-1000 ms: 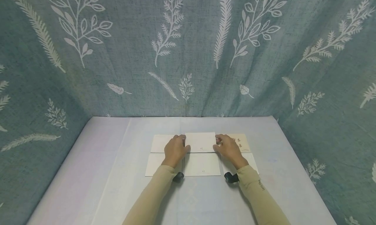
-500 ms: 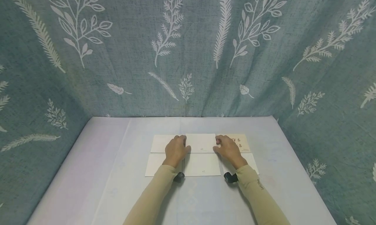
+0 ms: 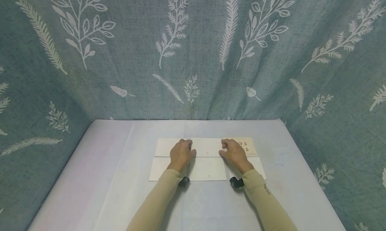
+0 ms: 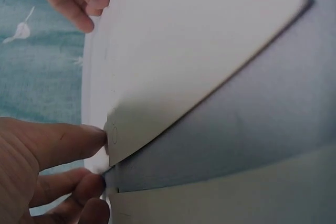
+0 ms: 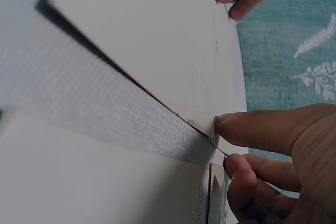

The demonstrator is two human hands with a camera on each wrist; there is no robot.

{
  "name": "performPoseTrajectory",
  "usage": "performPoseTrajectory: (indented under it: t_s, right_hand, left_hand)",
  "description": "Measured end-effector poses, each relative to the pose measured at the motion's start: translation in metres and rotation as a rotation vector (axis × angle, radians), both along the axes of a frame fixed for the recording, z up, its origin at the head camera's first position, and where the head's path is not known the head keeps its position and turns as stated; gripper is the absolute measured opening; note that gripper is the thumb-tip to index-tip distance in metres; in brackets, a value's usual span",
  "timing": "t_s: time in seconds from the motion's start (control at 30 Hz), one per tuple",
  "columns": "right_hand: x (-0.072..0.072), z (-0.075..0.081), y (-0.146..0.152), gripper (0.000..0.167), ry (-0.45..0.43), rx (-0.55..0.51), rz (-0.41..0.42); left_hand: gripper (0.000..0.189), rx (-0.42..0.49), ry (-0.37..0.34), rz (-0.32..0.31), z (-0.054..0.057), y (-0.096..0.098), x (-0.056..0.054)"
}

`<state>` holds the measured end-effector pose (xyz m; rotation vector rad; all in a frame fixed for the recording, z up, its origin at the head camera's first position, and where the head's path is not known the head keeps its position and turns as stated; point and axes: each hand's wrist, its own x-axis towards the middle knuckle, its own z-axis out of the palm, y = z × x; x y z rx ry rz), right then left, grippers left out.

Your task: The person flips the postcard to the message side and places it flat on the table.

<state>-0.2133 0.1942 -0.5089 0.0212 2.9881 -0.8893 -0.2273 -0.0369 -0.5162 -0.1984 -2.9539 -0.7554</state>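
Note:
In the head view, a white card (image 3: pixel 206 146) lies in the middle of the far row, a small mark near its front edge. My left hand (image 3: pixel 181 154) pinches its left side between thumb and fingers. At the opposite side my right hand (image 3: pixel 236 154) does the same. A second white card (image 3: pixel 208 169) lies just in front, also with a small mark. In the left wrist view my left thumb (image 4: pixel 79 142) sits right at the gap between these two cards. My right thumb (image 5: pixel 257 129) is likewise there in the right wrist view.
Two rows of cards cover the middle of the white table (image 3: pixel 120 190). A white card (image 3: pixel 164 147) is at far left, and a beige card (image 3: pixel 249 147) with brown characters at far right. Leaf-patterned green curtains (image 3: pixel 205 57) stand behind the table and at its sides.
The middle far card has come down and slightly toward the front row, its front edge now lined up with its neighbours. Both hands stay on its sides, barely moved.

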Motion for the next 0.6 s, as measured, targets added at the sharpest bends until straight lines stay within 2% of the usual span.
performPoseTrajectory:
  t_s: [0.33,0.6]
  right_hand:
    - [0.001,0.001,0.0,0.055,0.02,-0.015,0.003]
    - [0.011,0.009,0.011,0.046,0.11,-0.095,-0.04]
  left_hand:
    - [0.025,-0.007,-0.007,-0.009,0.002,0.0,0.001]
    - [0.035,0.002,0.014,0.006,0.006,0.0,0.002]
